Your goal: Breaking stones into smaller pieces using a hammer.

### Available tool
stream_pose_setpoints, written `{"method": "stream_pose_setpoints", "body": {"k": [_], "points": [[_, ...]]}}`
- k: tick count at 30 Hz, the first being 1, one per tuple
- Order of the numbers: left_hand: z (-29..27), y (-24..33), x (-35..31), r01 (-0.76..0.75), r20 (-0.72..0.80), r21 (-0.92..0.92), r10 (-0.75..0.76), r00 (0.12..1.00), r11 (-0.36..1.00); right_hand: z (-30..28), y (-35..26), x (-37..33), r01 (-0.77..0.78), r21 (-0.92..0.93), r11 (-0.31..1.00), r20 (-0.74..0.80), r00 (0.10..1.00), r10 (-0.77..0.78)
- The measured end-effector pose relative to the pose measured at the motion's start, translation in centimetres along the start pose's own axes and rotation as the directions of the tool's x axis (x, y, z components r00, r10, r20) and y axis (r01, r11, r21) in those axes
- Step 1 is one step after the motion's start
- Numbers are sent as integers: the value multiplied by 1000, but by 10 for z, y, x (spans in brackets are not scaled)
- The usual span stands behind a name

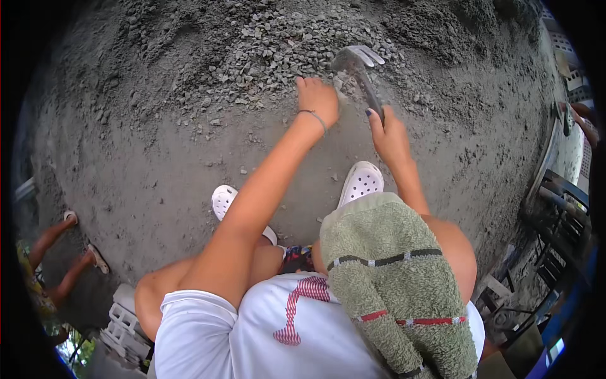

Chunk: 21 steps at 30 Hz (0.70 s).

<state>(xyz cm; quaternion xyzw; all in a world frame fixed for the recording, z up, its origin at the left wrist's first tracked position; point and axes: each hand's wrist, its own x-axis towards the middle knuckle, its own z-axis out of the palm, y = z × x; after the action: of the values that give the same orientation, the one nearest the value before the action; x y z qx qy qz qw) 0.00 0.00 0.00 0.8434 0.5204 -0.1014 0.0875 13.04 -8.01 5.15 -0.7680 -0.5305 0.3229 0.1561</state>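
My right hand [389, 134] grips the handle of a claw hammer [357, 63] whose metal head rests among small stones. My left hand [317, 98], with a thin bracelet on the wrist, is closed down on the ground right beside the hammer head, at the edge of a gravel pile [278, 44]; what is under its fingers is hidden. I crouch over grey sandy ground [158, 164], both feet in white perforated clogs [361, 181]. A green towel [391, 278] with red and dark stripes lies over my right knee.
Another person's bare legs in sandals [69, 252] stand at the left edge. A grey hollow block [123, 328] lies at the lower left. Dark metal frames and chairs [555, 240] crowd the right side. Loose sand mounds rise at the top.
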Motion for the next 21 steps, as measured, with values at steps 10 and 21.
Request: {"method": "stream_pose_setpoints", "body": {"k": [10,21], "points": [[-4,-1,5,-23,7,-38,23,1000,999,21,36,24,33,-15,999,-97,995,-34],[-9,8,-1,4,63,-55,-1,998,999,43,54,17,-31,-63,998,-78,997,26]]}}
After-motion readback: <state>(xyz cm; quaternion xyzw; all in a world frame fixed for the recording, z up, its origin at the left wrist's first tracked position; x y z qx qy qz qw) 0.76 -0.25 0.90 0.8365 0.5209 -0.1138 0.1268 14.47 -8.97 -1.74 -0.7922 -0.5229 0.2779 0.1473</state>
